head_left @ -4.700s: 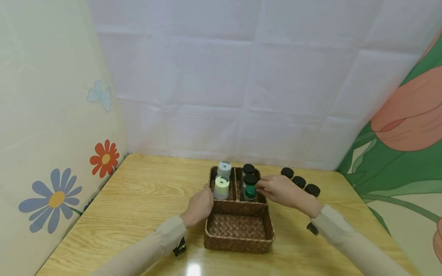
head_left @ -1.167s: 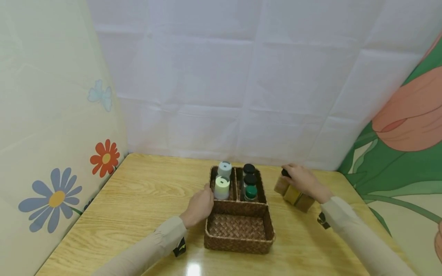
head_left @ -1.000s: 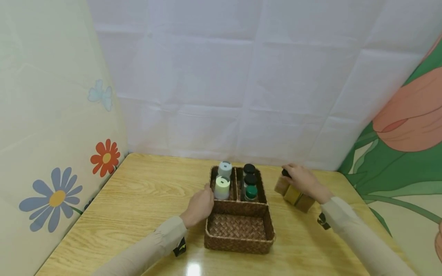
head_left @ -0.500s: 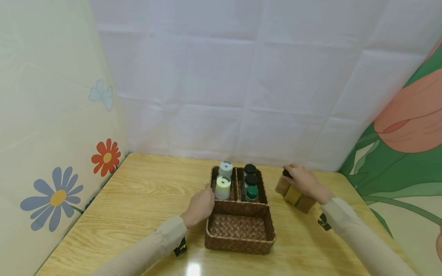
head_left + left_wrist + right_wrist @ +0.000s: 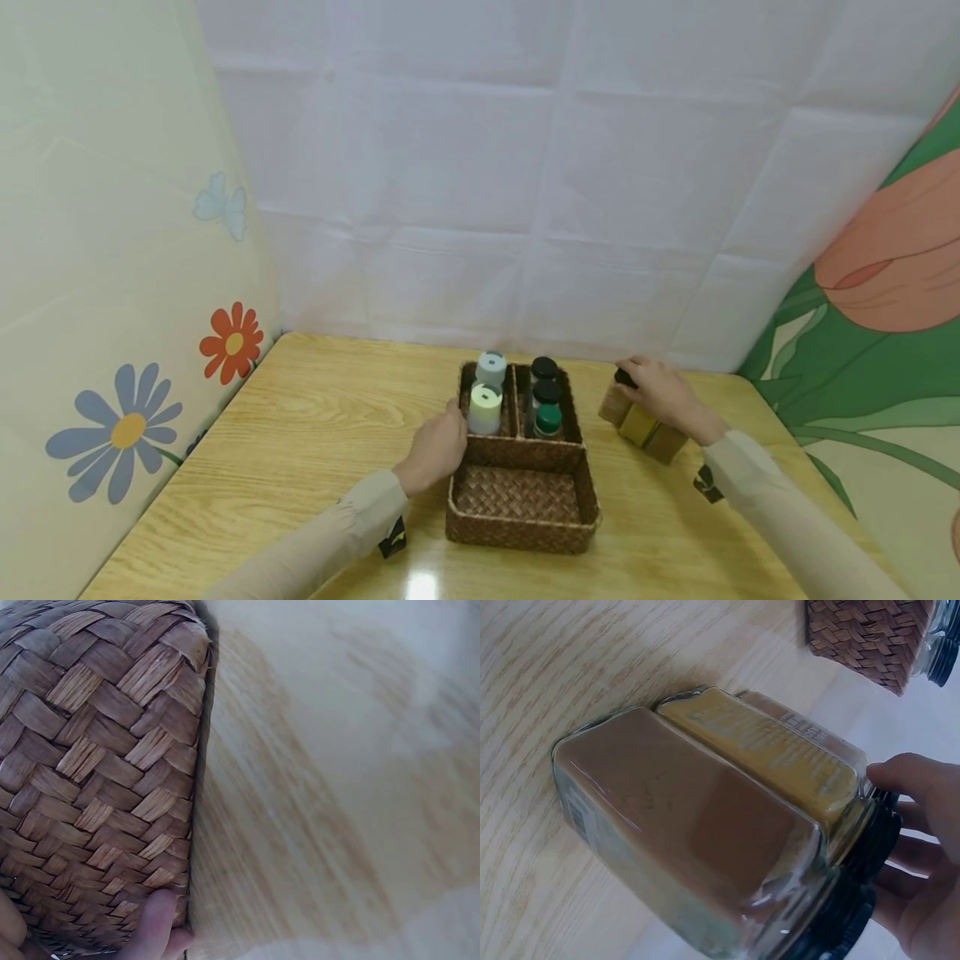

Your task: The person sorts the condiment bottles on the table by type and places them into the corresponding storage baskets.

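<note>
The left hand [image 5: 438,443] presses relaxed fingers against the woven basket's [image 5: 522,525] left wall on the bench [image 5: 300,450]. Right of the basket, the right hand [image 5: 660,392] grips the black caps of three spice jars [image 5: 637,423] standing together.

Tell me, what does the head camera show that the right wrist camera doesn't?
Only the head view shows the left hand resting against the woven basket's side, the bottles standing in its back compartments, and the flowered walls. Only the right wrist view shows the spice jars close up: brown and yellow powders and printed labels. Both show the right hand over the jars' black lids, a corner of the basket, and the wooden table.
</note>
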Demonstrator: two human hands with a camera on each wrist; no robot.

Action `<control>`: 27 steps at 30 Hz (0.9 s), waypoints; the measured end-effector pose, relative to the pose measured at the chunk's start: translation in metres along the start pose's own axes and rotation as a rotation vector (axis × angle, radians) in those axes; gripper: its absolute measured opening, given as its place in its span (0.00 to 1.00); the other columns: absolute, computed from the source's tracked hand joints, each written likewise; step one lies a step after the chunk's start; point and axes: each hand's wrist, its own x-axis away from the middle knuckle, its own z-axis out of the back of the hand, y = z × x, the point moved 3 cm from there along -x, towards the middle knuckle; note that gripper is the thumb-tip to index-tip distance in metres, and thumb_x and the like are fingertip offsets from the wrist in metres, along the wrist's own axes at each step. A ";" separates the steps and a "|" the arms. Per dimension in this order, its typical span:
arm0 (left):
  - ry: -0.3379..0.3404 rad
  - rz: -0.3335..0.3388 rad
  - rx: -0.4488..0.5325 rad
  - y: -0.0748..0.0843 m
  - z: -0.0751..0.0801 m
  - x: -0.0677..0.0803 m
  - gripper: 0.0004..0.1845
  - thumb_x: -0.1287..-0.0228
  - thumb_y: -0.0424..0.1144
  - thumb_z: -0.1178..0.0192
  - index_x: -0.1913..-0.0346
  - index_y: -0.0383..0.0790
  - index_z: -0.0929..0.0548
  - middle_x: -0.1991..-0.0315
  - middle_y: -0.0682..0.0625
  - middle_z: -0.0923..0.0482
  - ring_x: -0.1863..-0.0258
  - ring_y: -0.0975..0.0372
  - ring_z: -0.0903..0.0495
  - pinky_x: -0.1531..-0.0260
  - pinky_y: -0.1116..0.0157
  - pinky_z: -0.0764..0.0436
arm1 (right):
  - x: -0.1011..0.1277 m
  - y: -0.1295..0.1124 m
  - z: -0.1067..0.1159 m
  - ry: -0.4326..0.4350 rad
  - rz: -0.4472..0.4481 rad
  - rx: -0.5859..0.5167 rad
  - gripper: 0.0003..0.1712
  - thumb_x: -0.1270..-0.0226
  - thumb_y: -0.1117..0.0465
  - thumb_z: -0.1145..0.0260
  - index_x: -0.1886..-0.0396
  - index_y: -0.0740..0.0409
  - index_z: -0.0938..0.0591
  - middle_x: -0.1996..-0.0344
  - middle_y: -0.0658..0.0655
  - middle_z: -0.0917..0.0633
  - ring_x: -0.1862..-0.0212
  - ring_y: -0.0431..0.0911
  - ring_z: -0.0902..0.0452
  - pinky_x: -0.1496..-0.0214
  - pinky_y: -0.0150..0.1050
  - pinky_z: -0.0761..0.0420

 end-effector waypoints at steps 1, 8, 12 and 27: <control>0.001 -0.001 0.001 0.000 0.000 0.000 0.21 0.24 0.30 0.55 0.39 0.14 0.34 0.84 0.46 0.28 0.88 0.60 0.27 0.90 0.64 0.30 | 0.000 0.000 0.000 0.002 -0.001 -0.003 0.24 0.36 0.65 0.30 0.44 0.75 0.22 0.53 0.74 0.20 0.60 0.63 0.19 0.63 0.54 0.18; -0.003 -0.003 -0.003 0.001 0.000 0.000 0.21 0.24 0.31 0.54 0.38 0.14 0.35 0.83 0.46 0.28 0.88 0.60 0.28 0.91 0.64 0.30 | 0.001 -0.001 0.003 0.048 -0.010 -0.019 0.24 0.33 0.64 0.32 0.43 0.75 0.23 0.51 0.74 0.20 0.59 0.63 0.19 0.62 0.55 0.18; -0.006 0.000 -0.003 0.001 0.000 0.000 0.22 0.24 0.31 0.54 0.38 0.13 0.35 0.83 0.46 0.28 0.89 0.61 0.29 0.92 0.65 0.31 | -0.001 -0.003 0.004 0.110 -0.023 -0.016 0.23 0.33 0.62 0.33 0.44 0.75 0.22 0.52 0.75 0.20 0.57 0.65 0.19 0.60 0.57 0.19; -0.010 0.002 -0.015 0.002 0.002 0.000 0.22 0.24 0.31 0.54 0.38 0.13 0.35 0.85 0.47 0.30 0.90 0.60 0.30 0.92 0.64 0.32 | 0.000 -0.012 0.016 0.289 -0.032 0.008 0.22 0.37 0.63 0.28 0.47 0.73 0.19 0.55 0.73 0.18 0.61 0.64 0.19 0.68 0.55 0.18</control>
